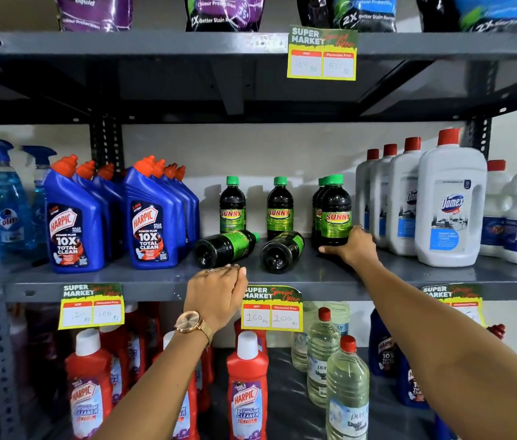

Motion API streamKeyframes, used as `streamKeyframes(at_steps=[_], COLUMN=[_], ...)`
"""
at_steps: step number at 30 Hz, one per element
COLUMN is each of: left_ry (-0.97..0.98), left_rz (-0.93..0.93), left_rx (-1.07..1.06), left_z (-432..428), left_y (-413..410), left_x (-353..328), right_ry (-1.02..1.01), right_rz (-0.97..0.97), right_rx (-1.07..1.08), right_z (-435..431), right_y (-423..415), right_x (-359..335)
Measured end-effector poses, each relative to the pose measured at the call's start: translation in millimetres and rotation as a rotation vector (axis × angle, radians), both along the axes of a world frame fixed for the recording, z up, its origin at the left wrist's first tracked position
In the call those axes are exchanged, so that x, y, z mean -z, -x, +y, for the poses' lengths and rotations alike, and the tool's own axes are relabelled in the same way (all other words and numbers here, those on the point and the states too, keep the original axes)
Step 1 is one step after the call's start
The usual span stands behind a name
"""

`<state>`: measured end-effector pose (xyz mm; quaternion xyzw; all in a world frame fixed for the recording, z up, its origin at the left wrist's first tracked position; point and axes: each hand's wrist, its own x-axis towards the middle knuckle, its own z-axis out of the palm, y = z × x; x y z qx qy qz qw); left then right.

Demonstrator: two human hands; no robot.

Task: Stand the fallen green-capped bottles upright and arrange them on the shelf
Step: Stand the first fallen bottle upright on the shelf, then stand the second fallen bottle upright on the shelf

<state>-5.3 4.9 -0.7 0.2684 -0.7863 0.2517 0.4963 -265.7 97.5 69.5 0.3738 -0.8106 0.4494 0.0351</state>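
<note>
The grey shelf [314,271] held two fallen bottles [225,247] mid-row. The right hand [354,246] gripped an upright bottle [335,214] at its base; the left hand [215,290], loosely curled and empty, should grasp the nearer body and tip it cap-up.

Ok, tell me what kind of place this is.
Most likely a supermarket's cleaning-products aisle: grey metal shelf stocked with rows of Harpic bottles and Domex bottles, and "Super Market" price tags showing MRP and discounted prices.
</note>
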Motion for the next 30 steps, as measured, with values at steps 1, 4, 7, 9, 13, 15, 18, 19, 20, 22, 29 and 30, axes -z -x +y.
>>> streamKeyframes(at_steps=[1,4,7,9,13,15,18,19,20,22,29,30], left_ry=[-0.014,-0.056,0.034,0.051,0.056,0.084,0.096,0.098,0.095,0.082,0.061,0.056], left_rz=[-0.013,-0.081,-0.151,-0.170,-0.150,-0.117,-0.067,-0.053,-0.040,-0.026,0.013,0.028], left_rx=[0.006,0.066,0.139,0.162,0.194,0.172,0.150,0.148,0.149,0.159,0.188,0.191], left_z=[0.8,1.6,-3.3,-8.7,-16.1,-16.5,-14.4,-13.9,-13.8,-14.6,-16.9,-16.8], left_y=[-1.4,-8.6,-21.8,-30.0,-35.4,-34.0,-29.9,-29.2,-28.9,-29.5,-27.9,-27.1], left_x=[-0.6,-4.8,-7.1,-10.0,-3.3,2.0,3.0,3.1,3.4,3.3,5.7,6.3], right_ry=[-0.010,0.052,0.329,0.298,-0.227,-0.419,-0.478,-0.455,-0.405,-0.225,0.330,0.324], right_rz=[-0.005,0.138,0.223,0.119,-0.282,-0.316,-0.366,-0.414,-0.458,-0.522,-0.111,-0.023], right_rx=[0.007,0.140,0.099,-0.021,-0.245,-0.259,-0.282,-0.279,-0.273,-0.277,-0.038,-0.019], right_z=[1.8,2.9,5.3,2.9,-11.7,-20.7,-29.0,-30.4,-30.2,-34.4,-37.7,-36.9], right_y=[-2.6,-5.4,-14.0,-26.4,-66.3,-78.7,-84.6,-83.5,-84.1,-79.9,-70.4,-72.3], right_x=[-0.1,-0.6,-5.4,-12.5,-29.9,-38.5,-47.0,-45.3,-41.4,-25.8,2.9,2.1])
